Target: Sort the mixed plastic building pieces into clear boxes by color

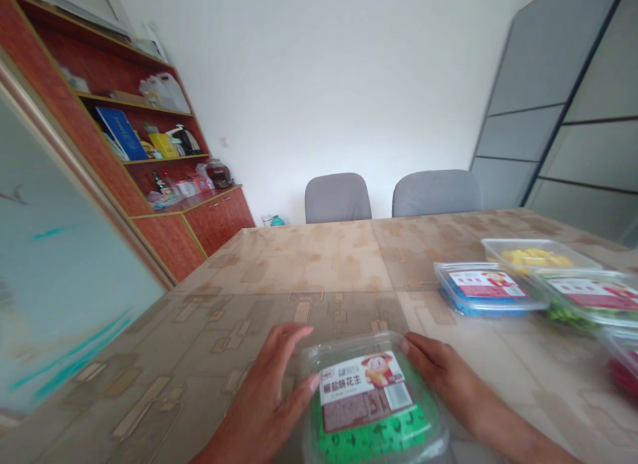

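A clear plastic food box (pixel 371 427) with a printed label and bright green contents sits on the table right in front of me. Dark marks dot the green pieces. My right hand (pixel 441 371) is closed on the box's right side, near its far corner, with the fingertips partly hidden. On the other side, my left hand (pixel 274 384) is open, thumb and fingers apart. Its thumb tip is at the box's left edge; whether it touches I cannot tell.
To the right are a box with blue contents (pixel 488 304), a box with green leafy-looking contents (pixel 573 314), a tub of yellow pieces (pixel 535 256) and a box with dark red contents (pixel 623 371). Two grey chairs (pixel 339 198) stand behind the patterned table (pixel 319 264).
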`<state>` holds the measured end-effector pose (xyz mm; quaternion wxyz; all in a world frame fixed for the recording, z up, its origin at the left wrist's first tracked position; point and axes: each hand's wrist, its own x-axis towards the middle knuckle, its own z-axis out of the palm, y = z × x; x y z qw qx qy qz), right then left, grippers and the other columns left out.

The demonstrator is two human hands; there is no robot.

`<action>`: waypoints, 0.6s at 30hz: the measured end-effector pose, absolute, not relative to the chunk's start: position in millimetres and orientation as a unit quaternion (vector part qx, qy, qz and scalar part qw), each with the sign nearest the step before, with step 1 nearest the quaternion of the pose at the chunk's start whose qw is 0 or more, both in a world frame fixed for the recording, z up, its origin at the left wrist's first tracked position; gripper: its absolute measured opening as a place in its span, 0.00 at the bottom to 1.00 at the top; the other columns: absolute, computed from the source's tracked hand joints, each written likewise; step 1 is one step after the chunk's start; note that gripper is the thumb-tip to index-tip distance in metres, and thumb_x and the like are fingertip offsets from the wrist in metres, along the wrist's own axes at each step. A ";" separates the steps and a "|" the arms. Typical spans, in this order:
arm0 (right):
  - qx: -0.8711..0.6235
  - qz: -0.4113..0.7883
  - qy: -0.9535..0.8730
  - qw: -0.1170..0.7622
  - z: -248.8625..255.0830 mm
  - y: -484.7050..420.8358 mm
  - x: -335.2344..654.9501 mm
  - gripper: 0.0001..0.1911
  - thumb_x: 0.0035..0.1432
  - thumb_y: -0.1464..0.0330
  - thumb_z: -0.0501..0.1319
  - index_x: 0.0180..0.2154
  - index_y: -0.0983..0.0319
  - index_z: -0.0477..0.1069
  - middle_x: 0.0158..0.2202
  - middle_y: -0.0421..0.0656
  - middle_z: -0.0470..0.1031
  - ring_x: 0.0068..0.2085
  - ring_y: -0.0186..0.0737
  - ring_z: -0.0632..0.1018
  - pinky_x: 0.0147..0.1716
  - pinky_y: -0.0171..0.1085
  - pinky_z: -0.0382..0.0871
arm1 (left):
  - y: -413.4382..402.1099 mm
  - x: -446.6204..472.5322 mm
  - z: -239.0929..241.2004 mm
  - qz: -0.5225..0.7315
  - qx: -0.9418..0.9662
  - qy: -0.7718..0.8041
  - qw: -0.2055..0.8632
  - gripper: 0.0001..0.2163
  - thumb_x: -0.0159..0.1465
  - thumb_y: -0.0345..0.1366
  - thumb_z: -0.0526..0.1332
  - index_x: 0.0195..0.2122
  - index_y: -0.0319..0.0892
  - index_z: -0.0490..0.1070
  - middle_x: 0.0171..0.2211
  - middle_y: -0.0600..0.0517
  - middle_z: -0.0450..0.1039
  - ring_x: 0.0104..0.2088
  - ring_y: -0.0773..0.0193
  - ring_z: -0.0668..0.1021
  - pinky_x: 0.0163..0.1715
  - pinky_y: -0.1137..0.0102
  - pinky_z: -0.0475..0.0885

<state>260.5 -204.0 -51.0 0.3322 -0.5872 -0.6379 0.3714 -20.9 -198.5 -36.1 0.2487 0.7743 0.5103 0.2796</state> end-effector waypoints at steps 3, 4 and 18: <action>-0.574 0.403 -0.625 0.343 -48.2 -202.4 261.3 0.25 0.54 0.47 0.51 0.26 0.61 0.70 0.28 0.48 0.78 0.31 0.47 0.76 0.31 0.41 0.70 | -193.0 -23.9 -48.3 0.296 0.655 0.517 0.464 0.16 0.62 0.50 0.57 0.43 0.44 0.67 0.31 0.51 0.71 0.25 0.64 0.73 0.21 0.72 0.69; -0.570 0.415 -0.618 0.347 -46.4 -202.0 261.2 0.24 0.54 0.49 0.51 0.28 0.61 0.71 0.29 0.48 0.79 0.33 0.48 0.77 0.32 0.41 0.70 | -191.3 -22.4 -53.1 0.300 0.613 0.503 0.530 0.16 0.61 0.52 0.57 0.39 0.44 0.66 0.25 0.55 0.68 0.20 0.67 0.70 0.17 0.75 0.65; -0.561 0.422 -0.578 0.415 -60.4 -190.0 250.0 0.30 0.52 0.38 0.50 0.21 0.58 0.57 0.19 0.36 0.60 0.24 0.36 0.64 0.22 0.34 0.60 | -199.4 -10.9 -53.2 0.379 0.394 0.451 0.705 0.18 0.52 0.48 0.71 0.30 0.42 0.66 0.19 0.62 0.61 0.18 0.74 0.66 0.17 0.79 0.61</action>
